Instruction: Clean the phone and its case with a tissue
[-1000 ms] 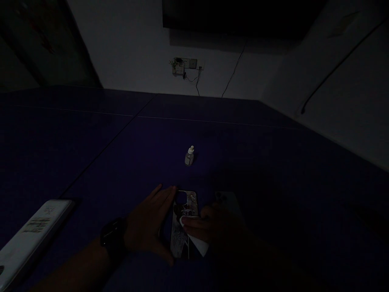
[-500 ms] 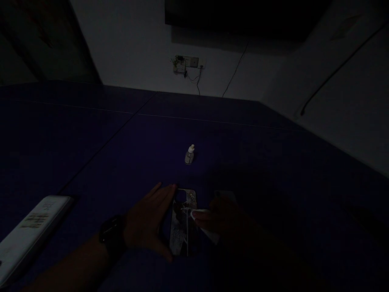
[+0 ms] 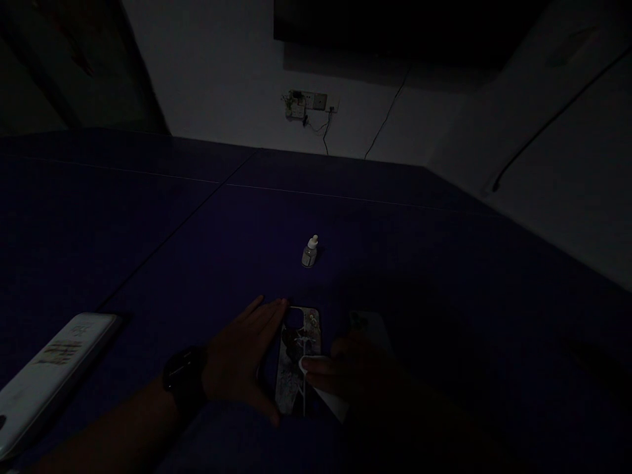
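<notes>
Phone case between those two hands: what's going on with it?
In dim light, a person's left hand is spread along the left edge of the phone case, while the right hand holds a white cloth over its right side. A dropper bottle stands beyond the case; what looks like a phone lies to the right, partly hidden by the right hand.

Flat, dark blue-violet surface [image 3: 232,257], crossed by one dark seam and one pale seam. Taking the rectangular, black-and-grey patterned phone case [image 3: 290,372] as dial centre: upright small clear bottle with white dropper cap [image 3: 309,255], 12 o'clock; dark, flat, rectangular phone [image 3: 378,327], partly hidden, 2 to 3 o'clock; long, white, round-cornered block with brownish markings [image 3: 54,378], 9 o'clock, well apart.
</notes>
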`<state>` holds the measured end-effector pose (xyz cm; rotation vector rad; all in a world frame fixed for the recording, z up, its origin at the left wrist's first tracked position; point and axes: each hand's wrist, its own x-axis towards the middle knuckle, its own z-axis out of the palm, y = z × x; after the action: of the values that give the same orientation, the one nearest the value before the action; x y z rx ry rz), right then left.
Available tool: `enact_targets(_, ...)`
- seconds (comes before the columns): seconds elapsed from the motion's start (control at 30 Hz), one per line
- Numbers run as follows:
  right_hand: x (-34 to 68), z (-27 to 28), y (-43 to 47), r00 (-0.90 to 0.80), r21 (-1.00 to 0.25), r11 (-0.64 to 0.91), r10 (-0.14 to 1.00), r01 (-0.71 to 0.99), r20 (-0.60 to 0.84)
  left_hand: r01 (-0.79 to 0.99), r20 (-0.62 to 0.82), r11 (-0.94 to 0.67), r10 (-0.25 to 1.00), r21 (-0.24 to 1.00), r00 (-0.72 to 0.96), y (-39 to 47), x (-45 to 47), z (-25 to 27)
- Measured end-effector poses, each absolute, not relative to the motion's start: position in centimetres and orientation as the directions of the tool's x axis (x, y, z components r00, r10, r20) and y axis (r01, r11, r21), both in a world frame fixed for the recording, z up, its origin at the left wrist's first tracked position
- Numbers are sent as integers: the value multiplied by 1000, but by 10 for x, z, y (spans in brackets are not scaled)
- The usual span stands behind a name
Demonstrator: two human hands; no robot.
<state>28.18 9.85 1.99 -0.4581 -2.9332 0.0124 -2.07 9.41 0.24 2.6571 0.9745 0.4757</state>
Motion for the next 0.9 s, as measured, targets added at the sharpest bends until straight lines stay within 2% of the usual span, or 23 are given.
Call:
enact_targets(0.13, 280, 21, 101, -915, -53, 928, 372, 368, 157, 576, 205, -734, 664, 360, 719, 94, -21, 2)
enact_targets(0.27, 278, 23, 100, -935, -20, 952, 304, 305, 185, 578, 218, -735, 666, 355, 714, 94, -21, 2)
enact_targets(0.43, 279, 19, 98, -876, -47, 891, 453, 452, 165, 570, 237, -740, 662, 356, 711, 93, -20, 3)
enact_targets(0.6, 280, 18, 101, -920, -59, 927, 374, 370, 118, 578, 215, -734, 667, 357, 713, 94, -21, 3)
enact_targets(0.77, 280, 24, 101, -883, -109, 889, 455, 444, 114, 569, 236, -734, 667, 370, 707, 94, -20, 3)
enact_targets(0.9, 277, 27, 101, -897, -101, 905, 423, 413, 128, 573, 218, -738, 662, 356, 718, 94, -21, 4)
